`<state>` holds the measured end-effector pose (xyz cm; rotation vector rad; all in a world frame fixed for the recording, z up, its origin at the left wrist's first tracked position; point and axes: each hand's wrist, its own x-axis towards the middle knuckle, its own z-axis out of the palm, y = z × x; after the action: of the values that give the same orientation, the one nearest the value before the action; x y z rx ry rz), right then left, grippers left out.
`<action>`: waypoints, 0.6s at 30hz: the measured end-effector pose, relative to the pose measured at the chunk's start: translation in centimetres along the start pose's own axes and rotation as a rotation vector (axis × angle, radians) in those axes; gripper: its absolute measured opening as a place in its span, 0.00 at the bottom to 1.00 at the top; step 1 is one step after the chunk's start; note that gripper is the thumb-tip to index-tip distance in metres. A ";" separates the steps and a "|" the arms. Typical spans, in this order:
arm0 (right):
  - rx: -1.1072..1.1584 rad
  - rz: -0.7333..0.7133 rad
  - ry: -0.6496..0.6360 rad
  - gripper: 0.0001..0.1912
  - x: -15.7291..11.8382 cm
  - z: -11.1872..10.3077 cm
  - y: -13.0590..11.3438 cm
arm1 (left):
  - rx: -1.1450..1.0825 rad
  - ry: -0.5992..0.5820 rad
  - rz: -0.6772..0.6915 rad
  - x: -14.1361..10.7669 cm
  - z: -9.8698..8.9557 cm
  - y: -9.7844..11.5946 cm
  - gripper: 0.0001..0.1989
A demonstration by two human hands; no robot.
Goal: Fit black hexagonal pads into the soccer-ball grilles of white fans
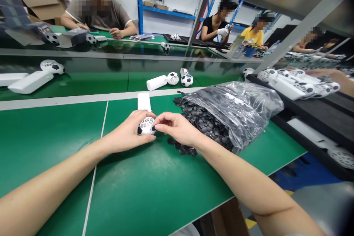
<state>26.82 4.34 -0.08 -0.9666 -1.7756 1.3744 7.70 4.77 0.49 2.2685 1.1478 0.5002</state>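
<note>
A white soccer-ball-shaped piece (pixel 146 127) with black patches and an open lattice top rests on the green table, its white handle (pixel 143 102) pointing away. My left hand (pixel 129 132) is wrapped round the ball from the left, thumb in front and fingers behind. At the ball's right side, my right hand (pixel 175 127) pinches a small black piece (pixel 153 127) against it. Just right of that hand lies a heap of small black pieces (pixel 206 125), spilling from a clear plastic bag (pixel 243 107).
Beyond the table edge, a green conveyor (pixel 110 77) carries ball-headed pieces (pixel 173 78). A black tray (pixel 309 132) with more such pieces (pixel 304 84) stands at the right. Several people sit across the line. A slanted metal post (pixel 298 29) rises at the right.
</note>
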 end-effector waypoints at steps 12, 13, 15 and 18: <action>0.059 0.043 0.062 0.06 0.4 0.7 0.4 | -0.090 0.023 -0.042 -0.1 0.0 0.3 0.18; 0.057 0.047 0.061 0.08 0.5 0.7 0.6 | -0.091 0.019 -0.046 0.0 0.0 0.3 0.17; 0.046 0.070 0.048 0.10 0.7 0.7 1.1 | -0.087 0.007 -0.044 0.1 0.0 0.5 0.16; 0.018 0.107 0.026 0.12 1.1 0.0 1.3 | -0.072 -0.025 -0.022 0.4 0.0 0.6 0.15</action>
<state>26.48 5.50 -1.25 -1.0789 -1.7114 1.4346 8.29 4.77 0.91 2.1925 1.1230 0.4954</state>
